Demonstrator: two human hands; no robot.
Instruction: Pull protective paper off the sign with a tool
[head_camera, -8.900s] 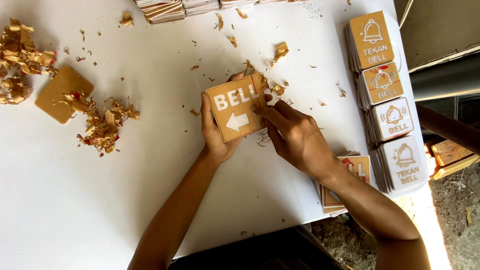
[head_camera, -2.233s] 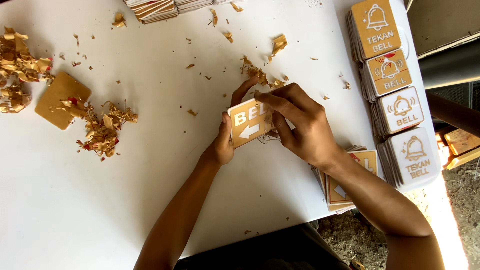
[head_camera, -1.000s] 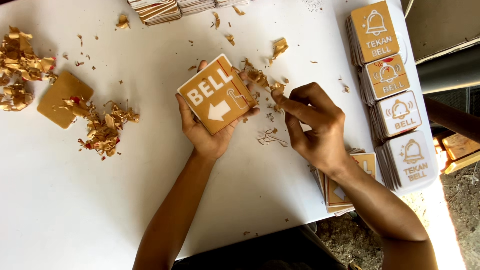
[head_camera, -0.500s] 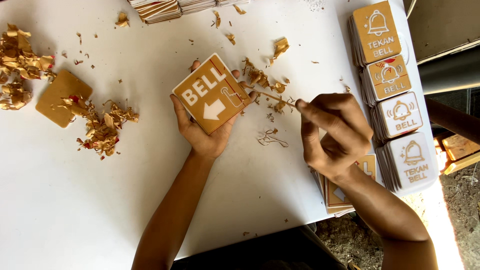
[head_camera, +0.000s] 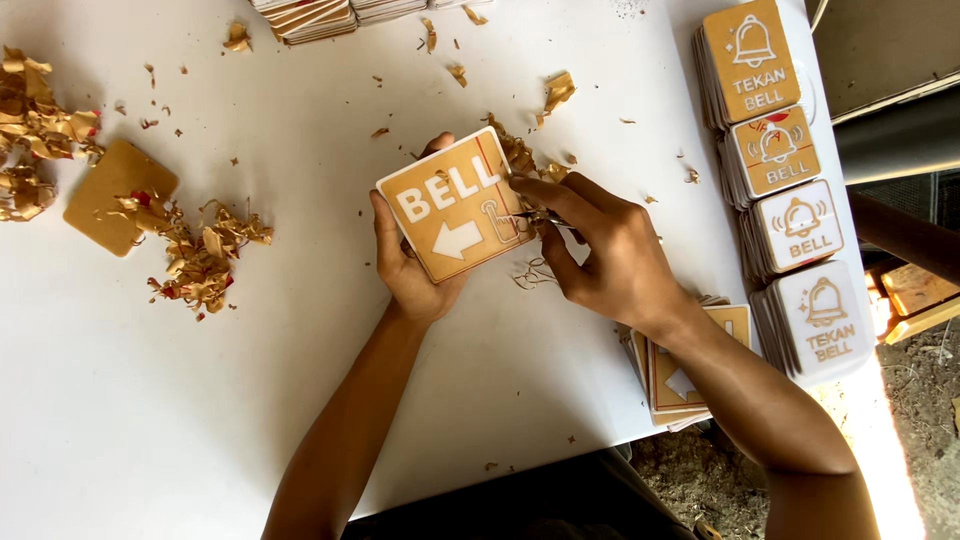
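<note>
My left hand (head_camera: 408, 268) holds a square tan sign plate (head_camera: 458, 204) from below, tilted over the white table (head_camera: 300, 380). The plate bears white lettering, a white arrow and an outlined pointing hand. My right hand (head_camera: 598, 250) pinches a thin metal pick (head_camera: 535, 216), its tip touching the right part of the plate at the outlined hand. Small tan peelings (head_camera: 536, 272) lie on the table just under both hands.
Stacks of finished sign plates (head_camera: 780, 180) line the table's right edge, another stack (head_camera: 690, 365) sits under my right forearm, more stacks (head_camera: 330, 12) at the far edge. Heaps of peeled tan scraps (head_camera: 200, 255) and one blank tan plate (head_camera: 118, 196) lie at left.
Over the last second my right hand came back from the right to the plate and set the pick's tip on it. My left hand shifted the plate slightly rightward and lower.
</note>
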